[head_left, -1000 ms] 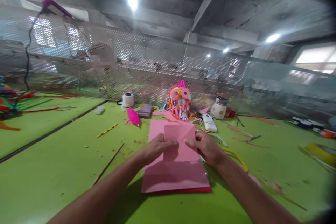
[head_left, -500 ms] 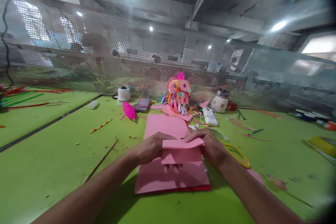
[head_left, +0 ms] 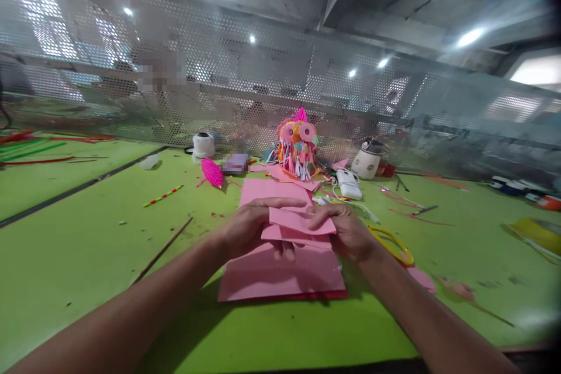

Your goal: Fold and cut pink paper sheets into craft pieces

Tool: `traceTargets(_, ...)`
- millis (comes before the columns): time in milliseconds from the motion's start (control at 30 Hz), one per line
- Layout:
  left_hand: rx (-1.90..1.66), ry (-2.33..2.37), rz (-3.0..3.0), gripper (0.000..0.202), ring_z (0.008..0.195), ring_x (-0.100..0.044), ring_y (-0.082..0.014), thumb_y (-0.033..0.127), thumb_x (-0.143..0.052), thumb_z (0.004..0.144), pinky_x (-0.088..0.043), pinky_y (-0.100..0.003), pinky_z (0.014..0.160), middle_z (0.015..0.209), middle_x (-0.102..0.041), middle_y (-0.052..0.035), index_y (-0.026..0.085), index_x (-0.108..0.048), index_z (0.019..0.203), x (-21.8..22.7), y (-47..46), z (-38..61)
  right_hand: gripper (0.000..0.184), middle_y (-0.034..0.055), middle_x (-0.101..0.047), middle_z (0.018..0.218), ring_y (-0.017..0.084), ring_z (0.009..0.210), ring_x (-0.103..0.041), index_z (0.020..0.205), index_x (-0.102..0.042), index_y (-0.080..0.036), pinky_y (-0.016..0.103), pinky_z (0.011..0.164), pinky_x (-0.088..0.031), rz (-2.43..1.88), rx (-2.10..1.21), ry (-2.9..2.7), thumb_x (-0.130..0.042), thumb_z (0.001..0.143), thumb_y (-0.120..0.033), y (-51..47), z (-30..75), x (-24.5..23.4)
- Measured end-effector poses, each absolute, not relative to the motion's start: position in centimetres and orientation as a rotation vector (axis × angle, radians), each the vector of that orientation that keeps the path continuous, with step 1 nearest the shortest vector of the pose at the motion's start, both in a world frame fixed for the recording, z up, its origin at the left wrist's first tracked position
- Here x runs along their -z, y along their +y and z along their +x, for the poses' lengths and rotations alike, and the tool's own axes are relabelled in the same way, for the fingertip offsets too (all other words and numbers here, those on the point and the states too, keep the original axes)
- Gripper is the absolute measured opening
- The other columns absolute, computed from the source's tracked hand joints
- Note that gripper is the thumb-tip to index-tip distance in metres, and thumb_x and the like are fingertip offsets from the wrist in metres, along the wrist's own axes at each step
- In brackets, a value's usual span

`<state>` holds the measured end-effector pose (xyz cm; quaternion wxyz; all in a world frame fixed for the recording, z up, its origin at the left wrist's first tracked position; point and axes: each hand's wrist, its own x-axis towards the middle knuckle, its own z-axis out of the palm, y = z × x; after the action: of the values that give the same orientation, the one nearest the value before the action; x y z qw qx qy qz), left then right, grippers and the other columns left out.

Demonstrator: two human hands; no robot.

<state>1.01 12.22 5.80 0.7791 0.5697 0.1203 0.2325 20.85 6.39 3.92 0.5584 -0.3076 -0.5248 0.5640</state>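
Both of my hands hold a small pink paper piece (head_left: 298, 227), folded over on itself, just above a stack of larger pink sheets (head_left: 280, 272) lying on the green table (head_left: 87, 245). My left hand (head_left: 248, 228) grips its left side, fingers curled over the top and under the paper. On the right side, my right hand (head_left: 346, 231) pinches the fold with its fingers closed.
Beyond the sheets stand a colourful fringed paper figure (head_left: 297, 143), a pink yarn ball (head_left: 211, 172), a white tape roll (head_left: 204, 145), a white device (head_left: 349, 184) and a white pot (head_left: 367, 160). Yellow-handled scissors (head_left: 394, 243) lie right of my hand. A perforated metal screen (head_left: 263, 87) closes the far side.
The small pink piece stood upright between my hands, then its top was folded down towards me. It now lies flatter and doubled. The view has shifted slightly.
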Motion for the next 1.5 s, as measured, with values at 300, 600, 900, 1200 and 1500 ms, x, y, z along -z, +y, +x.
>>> traceTargets(300,-0.474,0.193,1.218,0.031,0.063,-0.072,-0.0262,0.020,-0.046,0.087,-0.054,-0.026,0.049,0.074,-0.072,-0.0181,0.007,-0.063,0.109,-4.7,12.9,0.9,0.025,0.0004,-0.061,0.061,0.008,0.047,-0.045,0.067,-0.076,-0.020,0.024,0.053,-0.044,-0.930,-1.130,-1.381,-0.053,0.068,-0.010,6.5,21.5,-3.1)
traceTargets(600,-0.555,0.424,1.258,0.039,0.067,-0.072,-0.0269,0.013,-0.051,0.085,-0.056,-0.026,0.050,0.076,-0.071,-0.0156,0.009,-0.052,0.124,-4.0,13.7,1.4,0.046,0.0018,-0.063,0.070,0.013,0.066,-0.055,0.074,-0.078,-0.024,0.022,0.058,-0.046,-1.034,-0.688,-1.770,-0.039,0.060,-0.003,6.7,22.3,-3.7)
traceTargets(900,-0.559,0.420,1.123,0.036,0.069,-0.073,-0.0255,0.010,-0.051,0.085,-0.057,-0.025,0.052,0.090,-0.071,-0.0183,0.009,-0.051,0.120,-3.7,13.9,1.8,0.047,0.0032,-0.059,0.078,0.013,0.075,-0.057,0.076,-0.077,-0.023,0.021,0.058,-0.048,-1.046,-0.579,-1.841,-0.037,0.061,-0.004,6.9,22.2,-3.4)
traceTargets(1200,-0.718,0.411,0.881,0.023,0.079,-0.072,-0.0276,0.019,-0.047,0.084,-0.058,-0.031,0.071,0.075,-0.071,-0.0210,0.005,-0.063,0.074,-3.6,13.5,2.5,0.043,0.0030,-0.068,0.077,0.016,0.075,-0.061,0.072,-0.077,-0.025,0.025,0.060,-0.049,-1.099,-0.514,-1.603,-0.039,0.061,-0.008,7.0,21.7,-3.6)
traceTargets(1500,-0.772,0.439,1.017,0.007,0.075,-0.071,-0.0168,0.008,-0.066,0.079,-0.055,-0.022,0.077,0.085,-0.074,-0.0188,0.003,-0.070,0.080,-2.8,12.2,3.3,0.044,0.0020,-0.071,0.074,0.017,0.072,-0.061,0.074,-0.078,-0.026,0.029,0.071,-0.050,-1.087,-0.358,-1.506,-0.039,0.063,-0.007,7.3,21.3,-3.0)
